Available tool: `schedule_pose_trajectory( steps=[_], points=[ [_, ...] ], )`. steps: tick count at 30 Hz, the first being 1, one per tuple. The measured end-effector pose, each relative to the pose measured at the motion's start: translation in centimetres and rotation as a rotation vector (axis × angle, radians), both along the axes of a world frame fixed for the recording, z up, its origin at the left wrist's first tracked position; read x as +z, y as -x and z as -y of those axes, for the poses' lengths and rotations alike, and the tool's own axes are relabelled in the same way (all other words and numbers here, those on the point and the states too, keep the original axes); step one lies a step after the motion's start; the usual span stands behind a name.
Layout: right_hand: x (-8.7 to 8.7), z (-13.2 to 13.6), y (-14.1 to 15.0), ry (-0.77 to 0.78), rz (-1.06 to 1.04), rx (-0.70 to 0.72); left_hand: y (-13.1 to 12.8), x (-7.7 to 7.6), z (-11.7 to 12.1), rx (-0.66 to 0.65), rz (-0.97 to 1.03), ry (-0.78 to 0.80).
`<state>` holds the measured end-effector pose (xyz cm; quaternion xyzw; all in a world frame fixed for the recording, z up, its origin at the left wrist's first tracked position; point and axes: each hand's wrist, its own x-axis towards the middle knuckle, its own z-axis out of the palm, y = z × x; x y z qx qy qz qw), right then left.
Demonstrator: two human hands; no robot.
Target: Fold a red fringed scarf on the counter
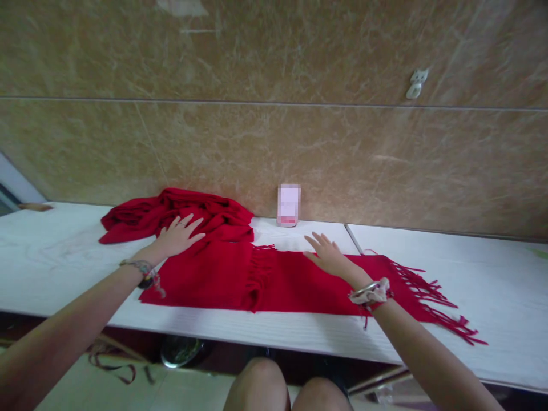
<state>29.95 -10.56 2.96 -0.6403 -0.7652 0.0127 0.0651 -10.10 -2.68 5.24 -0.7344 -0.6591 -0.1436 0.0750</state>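
A red scarf (295,285) with fringed ends lies lengthwise on the white tabletop, its right fringe spread out toward the right. On its left half a second layer is folded over, with a fringe across the middle. Behind that, a crumpled heap of the same red cloth (205,208) rests against the wall. My left hand (177,235) is over the front of the heap, fingers spread and palm down. Above the back edge of the flat part is my right hand (329,258), its fingers apart. Neither hand grips anything; whether they touch the cloth I cannot tell.
A phone-like object (289,205) with a blurred face leans on the tiled wall (274,148). A white cat-shaped hook (416,84) is on the wall at right. A seam crosses the white tabletop (492,274). Below its front edge are a metal bowl (182,351) and my knees.
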Motion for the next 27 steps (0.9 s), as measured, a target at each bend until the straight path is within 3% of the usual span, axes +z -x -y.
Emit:
schedule_pose_trajectory(
  steps=[3,6,11,14,18,22,27],
  points=[
    [0.3,-2.5,4.5,-0.006,-0.078,0.18,0.4,-1.3,-1.6,0.133,-0.036,0.199],
    [0.3,-5.3,8.2,0.02,-0.101,0.262,1.3,-1.6,-2.5,0.166,-0.005,0.264],
    [0.8,-10.1,12.9,0.007,-0.14,0.266,3.5,-0.9,-4.1,0.09,-0.112,0.141],
    [0.7,-12.9,15.3,0.002,-0.207,0.27,5.5,-1.6,-5.0,0.038,-0.214,0.108],
    [-1.0,-16.4,18.3,0.066,-0.319,0.237,7.9,-3.9,-6.0,-0.006,-0.225,0.108],
    [-3.6,-18.4,21.2,0.046,-0.331,0.256,9.3,-6.0,-6.8,0.04,-0.117,0.025],
    [-4.9,-19.2,24.0,-0.04,-0.31,0.311,11.0,-6.5,-8.0,0.129,-0.037,-0.016]
  ],
)
